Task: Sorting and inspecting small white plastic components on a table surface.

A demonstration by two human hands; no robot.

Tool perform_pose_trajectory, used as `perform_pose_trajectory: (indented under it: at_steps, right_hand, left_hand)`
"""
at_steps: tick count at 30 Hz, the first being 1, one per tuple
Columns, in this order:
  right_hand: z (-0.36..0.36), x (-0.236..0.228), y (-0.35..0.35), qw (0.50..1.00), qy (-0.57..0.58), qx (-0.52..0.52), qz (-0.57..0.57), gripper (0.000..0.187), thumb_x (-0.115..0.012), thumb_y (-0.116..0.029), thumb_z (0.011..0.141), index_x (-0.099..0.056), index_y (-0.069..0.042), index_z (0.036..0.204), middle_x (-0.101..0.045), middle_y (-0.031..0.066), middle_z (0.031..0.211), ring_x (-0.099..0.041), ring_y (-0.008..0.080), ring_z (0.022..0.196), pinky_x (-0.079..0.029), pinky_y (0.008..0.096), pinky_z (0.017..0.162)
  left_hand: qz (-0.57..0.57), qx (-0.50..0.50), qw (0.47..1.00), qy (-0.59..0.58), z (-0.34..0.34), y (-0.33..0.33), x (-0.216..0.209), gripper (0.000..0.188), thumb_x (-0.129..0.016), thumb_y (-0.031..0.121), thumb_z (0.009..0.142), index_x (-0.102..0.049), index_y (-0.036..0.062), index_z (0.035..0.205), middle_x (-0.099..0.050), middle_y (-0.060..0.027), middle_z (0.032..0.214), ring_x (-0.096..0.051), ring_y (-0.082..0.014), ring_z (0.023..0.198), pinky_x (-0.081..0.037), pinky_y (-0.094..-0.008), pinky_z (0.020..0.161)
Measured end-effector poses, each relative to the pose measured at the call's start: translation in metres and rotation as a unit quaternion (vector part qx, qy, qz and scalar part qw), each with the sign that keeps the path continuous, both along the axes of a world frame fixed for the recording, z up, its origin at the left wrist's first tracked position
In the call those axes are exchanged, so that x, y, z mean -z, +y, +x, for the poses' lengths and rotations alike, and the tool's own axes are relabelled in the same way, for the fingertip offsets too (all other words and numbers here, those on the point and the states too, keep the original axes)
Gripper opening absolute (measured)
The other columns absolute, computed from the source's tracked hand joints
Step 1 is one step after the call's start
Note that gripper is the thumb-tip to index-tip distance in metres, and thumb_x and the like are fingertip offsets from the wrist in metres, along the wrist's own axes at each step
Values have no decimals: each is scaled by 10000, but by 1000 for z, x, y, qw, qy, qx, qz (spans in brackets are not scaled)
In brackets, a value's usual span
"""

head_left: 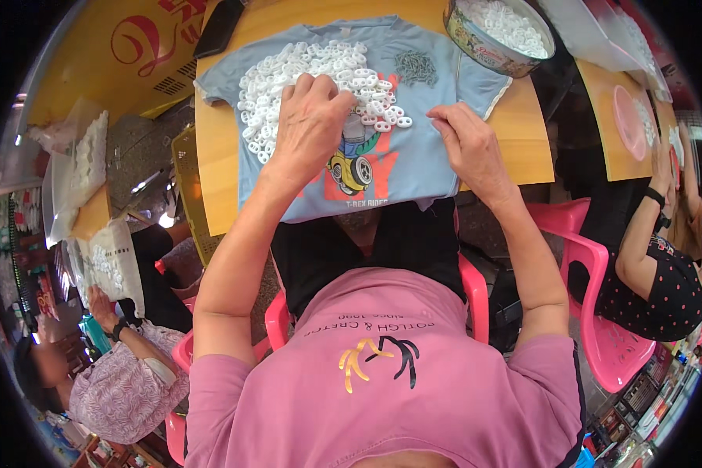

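A pale blue T-shirt (429, 160) lies spread on the wooden table, with a printed cartoon vehicle on its front. Heaped on it is a pile of small white oval plastic pieces with two holes each (277, 78). My left hand (310, 129) rests at the near side of this pile, its fingers curled down among the pieces and the fingertips hidden. To the right, my right hand (469, 148) is held over the shirt with thumb and forefinger pinched together; what is between them is too small to make out. Beyond it sits a small heap of thin grey metal pieces, like screws (416, 68).
A round tin (487, 56) of more white pieces stands at the table's far right, and a dark phone-like object (220, 28) lies far left. People work at both sides, by a pink chair (593, 288) on the right and a yellow crate (189, 183) on the left.
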State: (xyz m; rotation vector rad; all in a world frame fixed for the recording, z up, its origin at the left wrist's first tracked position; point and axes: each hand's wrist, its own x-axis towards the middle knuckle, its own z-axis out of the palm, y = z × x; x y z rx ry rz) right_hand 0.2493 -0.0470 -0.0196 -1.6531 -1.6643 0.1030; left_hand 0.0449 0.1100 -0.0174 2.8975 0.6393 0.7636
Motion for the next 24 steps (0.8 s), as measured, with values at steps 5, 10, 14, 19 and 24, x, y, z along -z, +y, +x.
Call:
perform_pose_trajectory:
  at_steps: [5, 10, 14, 19, 24]
  right_hand:
    - [-5, -2, -3, 998, 50, 5, 21, 127, -609, 23, 867, -643, 21, 989, -620, 124, 838, -602, 234, 706, -474, 315, 629]
    - [-15, 2, -6, 993, 118, 22, 6, 88, -623, 2, 878, -650, 8, 962, -622, 76, 828, -576, 132, 629, -460, 258, 563]
    - [-24, 7, -7, 989, 145, 22, 5, 72, -623, -10, 889, -647, 8, 954, -619, 63, 832, -571, 110, 629, -457, 250, 555]
    - [-30, 14, -8, 986, 167, 21, 12, 74, -627, -19, 890, -647, 9, 956, -616, 58, 836, -561, 108, 640, -451, 245, 569]
    - [-33, 14, -9, 984, 178, 24, 9, 77, -629, -23, 889, -648, 8, 957, -614, 56, 837, -551, 112, 647, -446, 246, 584]
  left_hand:
    - [-5, 14, 1000, 12, -1, 0, -1, 158, -567, 18, 758, -658, 91, 865, -544, -80, 875, -516, -274, 886, -396, -395, 786]
    - [-16, 11, 998, 67, 2, 0, -6, 105, -624, 66, 805, -625, 83, 909, -557, -77, 923, -520, -280, 937, -402, -398, 821]
    - [-17, 33, 997, 66, 4, 7, -5, 108, -584, 32, 780, -608, 70, 879, -557, -98, 911, -525, -295, 928, -411, -402, 811]
    - [-28, 62, 994, 80, 6, 17, -9, 91, -592, 15, 758, -598, 57, 838, -563, -113, 900, -539, -312, 935, -430, -419, 802]
    - [-260, 63, 964, 1, 0, 25, -13, 102, -651, 81, 778, -612, 13, 844, -614, -122, 845, -599, -295, 827, -477, -394, 739]
